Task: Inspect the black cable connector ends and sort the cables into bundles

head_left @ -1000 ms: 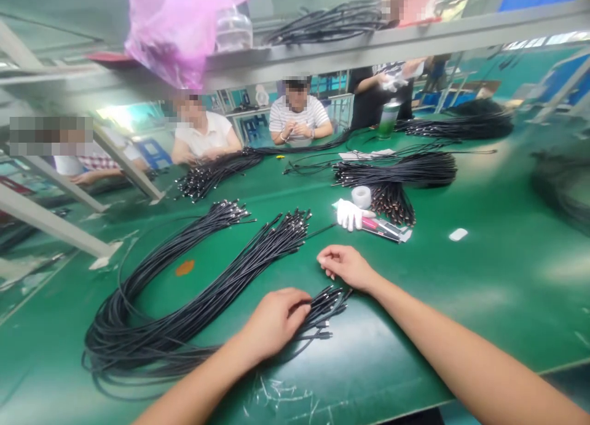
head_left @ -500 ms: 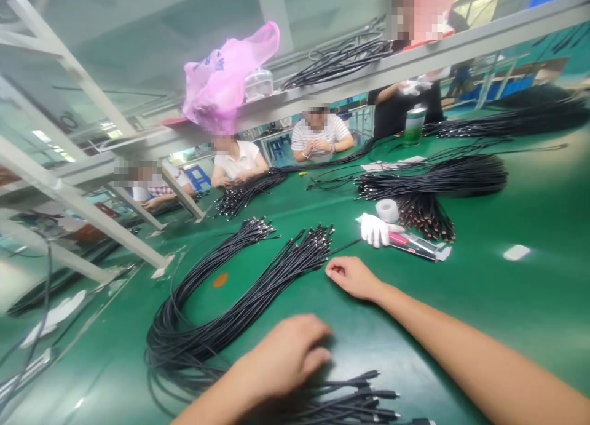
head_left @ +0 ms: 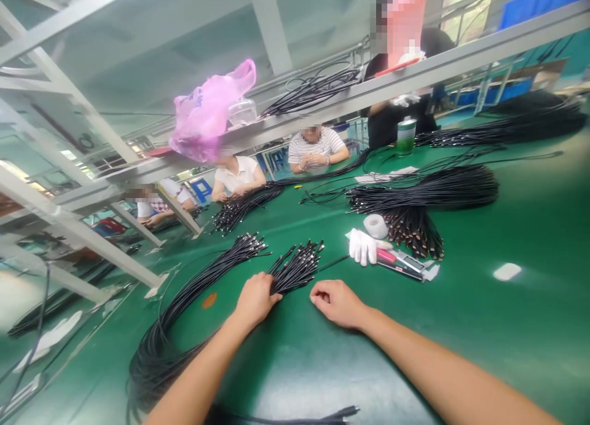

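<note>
My left hand (head_left: 258,299) is closed round a bundle of black cables (head_left: 297,266), just behind their metal-tipped ends. The bundle curves back in a U on the green table, and its other ends (head_left: 249,245) lie fanned out farther off. My left forearm hides part of the curve. To the right of the gripped ends, my right hand (head_left: 338,303) rests on the table with its fingers curled in, and nothing shows in it. More cable ends (head_left: 338,415) show at the bottom edge of the view.
Beyond my right hand lie a white glove (head_left: 362,246), a digital caliper (head_left: 412,264) and a roll of clear tape (head_left: 375,226). Thick cable bundles (head_left: 433,188) lie behind these. A metal shelf (head_left: 318,108) spans the table, with co-workers seated across from me.
My left hand has moved forward from above the cable ends at the front and closed on the bundle near its far ends. My right hand stays curled in about the same place.
</note>
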The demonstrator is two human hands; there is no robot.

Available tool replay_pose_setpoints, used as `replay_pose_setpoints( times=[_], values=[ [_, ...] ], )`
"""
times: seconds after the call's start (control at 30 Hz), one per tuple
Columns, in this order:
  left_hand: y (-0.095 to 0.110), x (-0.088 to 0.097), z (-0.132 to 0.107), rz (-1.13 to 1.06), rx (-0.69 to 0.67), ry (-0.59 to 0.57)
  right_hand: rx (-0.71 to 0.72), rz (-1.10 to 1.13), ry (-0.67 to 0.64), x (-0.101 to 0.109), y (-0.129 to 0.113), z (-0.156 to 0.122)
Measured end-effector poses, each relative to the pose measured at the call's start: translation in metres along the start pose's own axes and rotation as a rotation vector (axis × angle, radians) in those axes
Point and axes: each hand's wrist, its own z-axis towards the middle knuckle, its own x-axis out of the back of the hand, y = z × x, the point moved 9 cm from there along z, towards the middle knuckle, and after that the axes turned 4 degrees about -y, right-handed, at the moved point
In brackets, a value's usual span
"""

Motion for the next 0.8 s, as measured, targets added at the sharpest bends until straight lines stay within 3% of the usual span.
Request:
replay_pose_setpoints(
  times=[0.17, 0.37, 0.5, 0.57, 0.67, 0.73, 0.8],
  values=[
    [-0.001, 0.007, 0.004, -0.06, 0.003, -0.012, -0.008, 0.047, 0.007, 0.001, 0.001, 0.002],
    [-0.01, 0.031, 0.004, -0.21, -0.009, 0.015, -0.057, 0.202, 0.019, 0.001, 0.009, 0.003],
    [-0.012, 0.041, -0.006, -0.433, -0.045, -0.071, -0.125, 0.423, -0.024, -0.011, 0.013, 0.007],
    [-0.002, 0.038, -0.016, -0.675, -0.095, -0.18, -0.135, 0.597, -0.051, -0.019, 0.008, 0.008],
    [0.029, 0.023, -0.034, -0.933, -0.183, -0.417, -0.192, 1.079, -0.027, -0.025, 0.002, 0.006],
    [0.052, 0.007, -0.042, -0.841, -0.23, -0.54, -0.284, 1.357, 0.035, -0.029, 0.004, 0.002],
    [0.07, -0.007, -0.043, -0.659, -0.283, -0.577, -0.351, 1.432, 0.078, -0.03, 0.007, -0.002]
  ],
)
